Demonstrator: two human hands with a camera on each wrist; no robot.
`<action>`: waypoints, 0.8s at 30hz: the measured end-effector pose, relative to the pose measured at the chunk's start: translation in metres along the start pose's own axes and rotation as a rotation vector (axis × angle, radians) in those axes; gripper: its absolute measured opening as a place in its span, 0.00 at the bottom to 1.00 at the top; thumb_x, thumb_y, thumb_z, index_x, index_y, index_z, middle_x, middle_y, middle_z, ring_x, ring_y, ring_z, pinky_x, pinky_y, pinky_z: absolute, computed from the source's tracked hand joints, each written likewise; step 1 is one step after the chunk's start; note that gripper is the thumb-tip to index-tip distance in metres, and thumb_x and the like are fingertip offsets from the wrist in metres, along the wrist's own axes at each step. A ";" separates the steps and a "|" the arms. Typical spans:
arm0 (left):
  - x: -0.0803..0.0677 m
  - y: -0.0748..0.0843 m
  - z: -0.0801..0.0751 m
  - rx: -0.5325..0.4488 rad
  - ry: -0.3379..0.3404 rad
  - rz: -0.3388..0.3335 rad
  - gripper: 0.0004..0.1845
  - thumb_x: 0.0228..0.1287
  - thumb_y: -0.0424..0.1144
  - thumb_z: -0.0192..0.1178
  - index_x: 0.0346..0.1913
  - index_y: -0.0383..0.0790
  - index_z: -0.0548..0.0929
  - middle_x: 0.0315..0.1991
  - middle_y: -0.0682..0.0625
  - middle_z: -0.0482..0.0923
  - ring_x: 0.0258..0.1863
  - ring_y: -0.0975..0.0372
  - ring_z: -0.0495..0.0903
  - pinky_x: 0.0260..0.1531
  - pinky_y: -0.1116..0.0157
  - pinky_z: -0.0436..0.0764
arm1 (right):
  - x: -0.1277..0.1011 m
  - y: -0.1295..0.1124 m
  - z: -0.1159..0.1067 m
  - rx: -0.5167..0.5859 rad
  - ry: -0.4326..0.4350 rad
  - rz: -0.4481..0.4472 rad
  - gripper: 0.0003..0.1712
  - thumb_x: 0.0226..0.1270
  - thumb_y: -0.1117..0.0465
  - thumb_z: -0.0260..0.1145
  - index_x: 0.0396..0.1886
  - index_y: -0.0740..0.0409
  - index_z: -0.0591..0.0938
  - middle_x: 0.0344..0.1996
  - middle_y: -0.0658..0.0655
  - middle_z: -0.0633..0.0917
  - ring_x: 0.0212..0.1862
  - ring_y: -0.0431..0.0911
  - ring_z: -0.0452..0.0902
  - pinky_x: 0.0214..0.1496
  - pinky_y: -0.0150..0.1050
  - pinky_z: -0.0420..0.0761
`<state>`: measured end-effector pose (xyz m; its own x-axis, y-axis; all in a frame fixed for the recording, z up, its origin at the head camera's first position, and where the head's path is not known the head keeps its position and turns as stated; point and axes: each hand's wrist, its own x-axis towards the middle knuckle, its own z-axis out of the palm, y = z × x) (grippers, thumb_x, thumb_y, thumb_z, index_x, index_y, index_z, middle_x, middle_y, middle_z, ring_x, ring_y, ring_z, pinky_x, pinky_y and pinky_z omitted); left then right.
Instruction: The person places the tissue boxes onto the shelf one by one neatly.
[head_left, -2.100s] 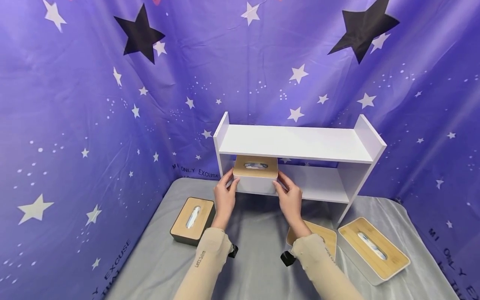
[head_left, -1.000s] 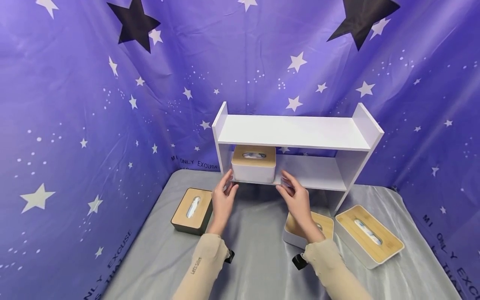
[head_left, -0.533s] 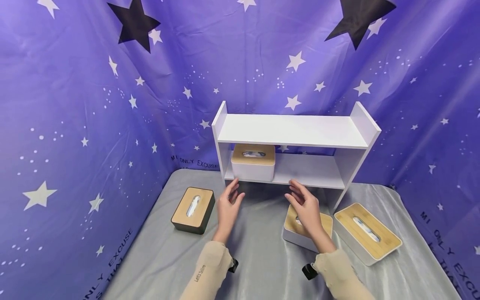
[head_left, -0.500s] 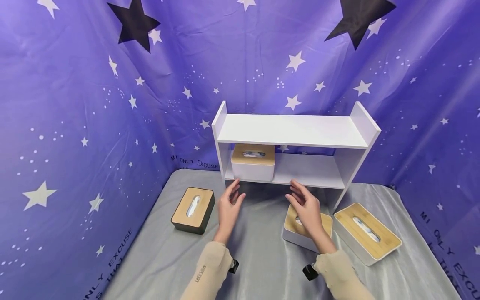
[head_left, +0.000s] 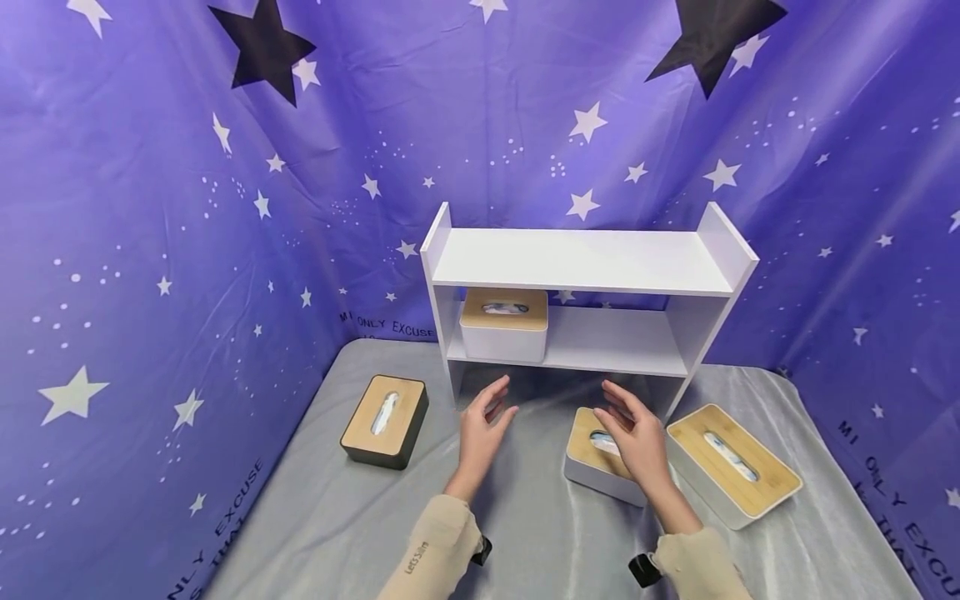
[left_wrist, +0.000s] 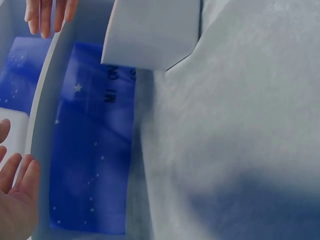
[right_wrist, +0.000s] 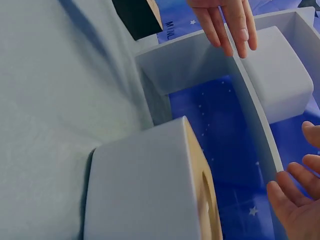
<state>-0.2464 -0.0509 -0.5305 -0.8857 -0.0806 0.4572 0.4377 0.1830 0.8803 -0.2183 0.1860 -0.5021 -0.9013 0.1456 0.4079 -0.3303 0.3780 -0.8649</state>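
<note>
A white tissue box with a wooden lid (head_left: 504, 323) stands at the left end of the lower board of a white two-tier shelf (head_left: 585, 260); the right wrist view shows this box (right_wrist: 280, 75) too. Both hands hover empty in front of the shelf, fingers straight and spread. My left hand (head_left: 480, 433) is above the grey cloth. My right hand (head_left: 637, 437) hangs over a small white box with a wooden lid (head_left: 588, 458), not touching it as far as I can tell. That small box (right_wrist: 145, 190) fills the near part of the right wrist view.
A black tissue box with a wooden lid (head_left: 385, 421) lies left of the shelf. A larger white one (head_left: 731, 475) lies at the right. Grey cloth (head_left: 525, 517) covers the table; purple star fabric (head_left: 150, 208) closes in the back and sides.
Both hands let go of the white box on the lower shelf and drew back toward me, the right hand ending over the small white box. The box stays on the shelf.
</note>
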 end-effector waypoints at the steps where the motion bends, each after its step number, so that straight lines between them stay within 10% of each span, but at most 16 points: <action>1: -0.002 -0.001 0.002 -0.008 -0.016 -0.003 0.26 0.57 0.22 0.67 0.61 0.28 0.79 0.61 0.34 0.79 0.57 0.42 0.81 0.56 0.46 0.81 | -0.002 0.001 -0.002 -0.008 0.002 0.000 0.25 0.64 0.67 0.71 0.62 0.63 0.80 0.58 0.66 0.84 0.52 0.19 0.75 0.55 0.18 0.79; 24: -0.031 -0.003 0.047 0.025 -0.281 -0.070 0.25 0.59 0.33 0.70 0.61 0.36 0.81 0.64 0.43 0.78 0.59 0.47 0.81 0.57 0.56 0.84 | -0.037 0.022 -0.037 -0.136 0.092 -0.006 0.25 0.61 0.72 0.71 0.60 0.67 0.80 0.58 0.68 0.82 0.53 0.13 0.68 0.58 0.11 0.71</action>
<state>-0.2278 -0.0027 -0.5536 -0.9234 0.1801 0.3391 0.3729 0.2107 0.9036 -0.1821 0.2232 -0.5253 -0.8682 0.2237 0.4429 -0.2888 0.4980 -0.8177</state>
